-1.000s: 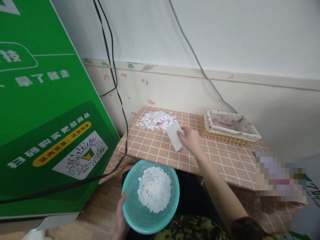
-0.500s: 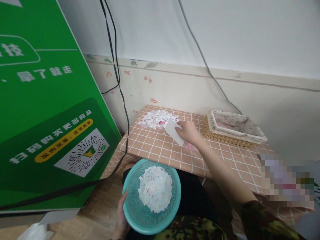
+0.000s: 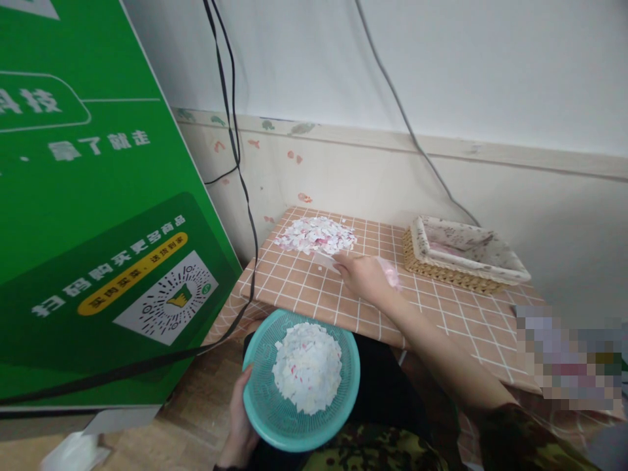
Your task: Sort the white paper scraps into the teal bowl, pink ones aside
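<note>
My left hand [image 3: 240, 407] grips the left rim of a teal plastic colander [image 3: 350, 386] over my lap. A mound of small white paper scraps [image 3: 308, 369], with a few pink bits, lies inside it. My right hand [image 3: 360, 278] is over the table, its fingers closed on a white card [image 3: 324, 260] that I see nearly edge-on. The card is at the near side of a second pile of paper scraps [image 3: 316, 234], white and pink, on the tablecloth. Just right of my right hand a pinkish see-through plastic piece [image 3: 390, 271] lies on the cloth, partly hidden.
A wicker basket with a cloth lining [image 3: 454, 278] stands at the table's right. The table wears a brown checked cloth [image 3: 284, 282]. Black cables [image 3: 248, 209] hang at the left, before a green printed panel [image 3: 122, 196]. A white bag [image 3: 73, 451] lies on the floor.
My right hand has lowered and tilted the card from a broad-side view to nearly flat by the pile. The left hand still holds the colander. The view has shifted slightly.
</note>
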Demonstrator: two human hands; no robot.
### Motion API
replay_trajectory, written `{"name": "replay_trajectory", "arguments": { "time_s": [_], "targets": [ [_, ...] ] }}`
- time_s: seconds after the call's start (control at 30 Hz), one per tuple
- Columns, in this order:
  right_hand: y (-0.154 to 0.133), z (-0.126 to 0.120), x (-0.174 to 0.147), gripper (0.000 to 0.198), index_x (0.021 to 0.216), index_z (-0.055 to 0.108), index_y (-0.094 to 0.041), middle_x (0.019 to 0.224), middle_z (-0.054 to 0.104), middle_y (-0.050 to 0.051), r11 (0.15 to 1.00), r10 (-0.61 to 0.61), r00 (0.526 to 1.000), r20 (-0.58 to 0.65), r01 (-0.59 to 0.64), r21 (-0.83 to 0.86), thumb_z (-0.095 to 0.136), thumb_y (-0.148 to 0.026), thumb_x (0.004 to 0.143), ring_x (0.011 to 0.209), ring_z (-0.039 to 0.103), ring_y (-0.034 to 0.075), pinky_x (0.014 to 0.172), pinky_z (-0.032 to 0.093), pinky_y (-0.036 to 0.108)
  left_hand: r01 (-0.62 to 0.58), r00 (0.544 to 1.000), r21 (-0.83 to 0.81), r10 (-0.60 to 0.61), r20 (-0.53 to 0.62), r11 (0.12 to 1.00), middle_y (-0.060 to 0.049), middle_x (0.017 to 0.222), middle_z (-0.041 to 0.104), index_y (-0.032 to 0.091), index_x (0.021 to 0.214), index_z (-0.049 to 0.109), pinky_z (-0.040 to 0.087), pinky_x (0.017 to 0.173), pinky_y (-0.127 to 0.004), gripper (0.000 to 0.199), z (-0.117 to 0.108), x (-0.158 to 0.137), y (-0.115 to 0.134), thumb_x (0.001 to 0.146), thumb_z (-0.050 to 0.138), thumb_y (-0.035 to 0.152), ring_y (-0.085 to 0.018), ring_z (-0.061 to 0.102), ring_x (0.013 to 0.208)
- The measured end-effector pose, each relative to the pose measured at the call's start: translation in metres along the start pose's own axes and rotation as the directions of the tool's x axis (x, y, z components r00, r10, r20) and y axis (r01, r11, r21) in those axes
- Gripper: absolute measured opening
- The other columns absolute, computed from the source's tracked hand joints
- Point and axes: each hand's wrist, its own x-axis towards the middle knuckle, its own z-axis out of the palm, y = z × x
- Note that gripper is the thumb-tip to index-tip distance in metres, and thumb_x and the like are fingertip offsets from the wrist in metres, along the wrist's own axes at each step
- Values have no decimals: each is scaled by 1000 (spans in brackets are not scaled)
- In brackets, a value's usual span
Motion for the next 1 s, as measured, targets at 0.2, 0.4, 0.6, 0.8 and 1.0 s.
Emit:
{"name": "replay_trajectory", "arguments": {
  "time_s": [0.2, 0.4, 0.6, 0.8, 1.0],
  "targets": [
    [-24, -2, -33, 32, 117, 56, -20, 76, 68, 5, 977, -210, 976, 47, 208, 56, 45, -17, 87, 58, 56, 13, 52, 28, 27, 12, 997, -1, -12, 74, 1000, -8, 83, 74, 14, 89, 70, 51, 82, -39, 22, 22, -9, 19, 71, 63, 23, -24, 69, 79],
    [-45, -13, -69, 35, 117, 56, -19, 83, 68, 6, 906, -354, 935, 16, 338, 255, 44, -12, 85, 67, 58, 14, 56, 36, 27, 6, 996, -2, -6, 84, 1000, -8, 78, 74, 14, 86, 70, 52, 77, -38, 18, 29, -12, 29, 71, 63, 22, -23, 69, 72],
    [-11, -32, -55, 24, 103, 65, -22, 81, 69, 3, 824, -310, 950, -47, 293, 484, 46, -26, 89, 69, 61, 13, 62, 42, 25, 26, 995, 9, -27, 92, 1000, -9, 80, 74, 13, 86, 71, 52, 79, -40, 21, 33, -17, 34, 70, 63, 24, -26, 69, 78],
    [68, -42, 21, 20, 99, 64, -19, 92, 69, 5, 873, -85, 994, -74, 110, 474, 54, -20, 83, 84, 61, 17, 75, 43, 28, 23, 998, -3, -23, 50, 1000, -7, 76, 74, 14, 83, 70, 52, 78, -38, 19, 27, -12, 21, 69, 65, 25, -23, 68, 70],
    [78, -26, 68, 25, 101, 69, -24, 100, 69, 2, 770, -319, 941, 116, 185, 611, 55, -18, 81, 92, 61, 15, 83, 44, 28, 68, 998, 21, -67, -16, 997, -8, 83, 74, 14, 85, 70, 49, 85, -40, 21, 3, 12, -14, 68, 66, 26, -26, 68, 81]
  ]
}}
